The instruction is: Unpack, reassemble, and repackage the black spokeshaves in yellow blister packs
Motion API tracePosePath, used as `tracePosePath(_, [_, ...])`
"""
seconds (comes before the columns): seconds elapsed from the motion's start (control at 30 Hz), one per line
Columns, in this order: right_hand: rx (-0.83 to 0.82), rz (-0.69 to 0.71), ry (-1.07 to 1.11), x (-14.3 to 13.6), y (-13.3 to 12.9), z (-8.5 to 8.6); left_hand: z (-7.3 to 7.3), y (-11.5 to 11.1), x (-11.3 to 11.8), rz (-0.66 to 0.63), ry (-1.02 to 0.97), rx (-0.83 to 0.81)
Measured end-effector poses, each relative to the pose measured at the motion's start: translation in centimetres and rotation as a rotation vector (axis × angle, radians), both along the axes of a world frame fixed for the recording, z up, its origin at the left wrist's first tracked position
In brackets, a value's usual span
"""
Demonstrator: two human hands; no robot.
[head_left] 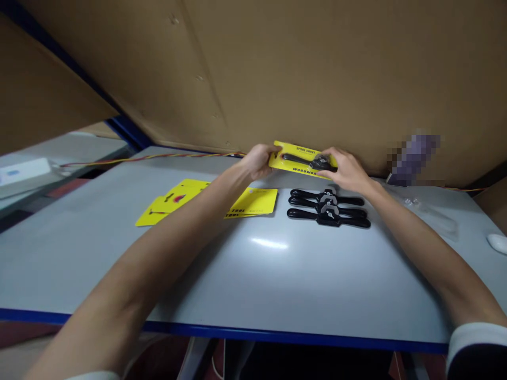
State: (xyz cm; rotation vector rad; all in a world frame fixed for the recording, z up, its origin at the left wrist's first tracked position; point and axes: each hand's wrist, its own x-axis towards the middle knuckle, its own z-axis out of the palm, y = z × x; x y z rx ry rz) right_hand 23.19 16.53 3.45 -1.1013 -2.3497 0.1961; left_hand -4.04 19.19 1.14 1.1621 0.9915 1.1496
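A yellow card (304,151) printed "SPOKE SHAVE" with a black spoke shave (298,159) on its face is held up near the back of the table. My left hand (259,161) grips the card's left end. At the right end, my right hand (344,168) closes round the card and the tool, hiding the tool's far handle. Several black spoke shaves (328,215) lie in a stack of rows on the table below. Yellow cards (263,201) lie left of them, and more yellow cards (158,208) are fanned out beyond my left forearm.
The grey table (253,285) has a blue front edge. Clear plastic packaging (439,224) and a white rounded object (497,243) lie at the right. A pixelated purple object (414,158) leans at the back. A brown panel (277,68) rises behind, with twisted wires (158,156) along its foot.
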Motion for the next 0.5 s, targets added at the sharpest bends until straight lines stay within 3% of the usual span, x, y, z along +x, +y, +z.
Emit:
tracePosePath(0.23, [-0.143,-0.009,-0.071,0.2,0.6,-1.0,-1.6,-1.6,0.4,0.168,-0.108,-0.102])
tracePosePath(0.5, [-0.158,0.041,-0.068,-0.3,0.7,-0.2,-0.4,-0.6,-2.9,0.332,-0.106,-0.053])
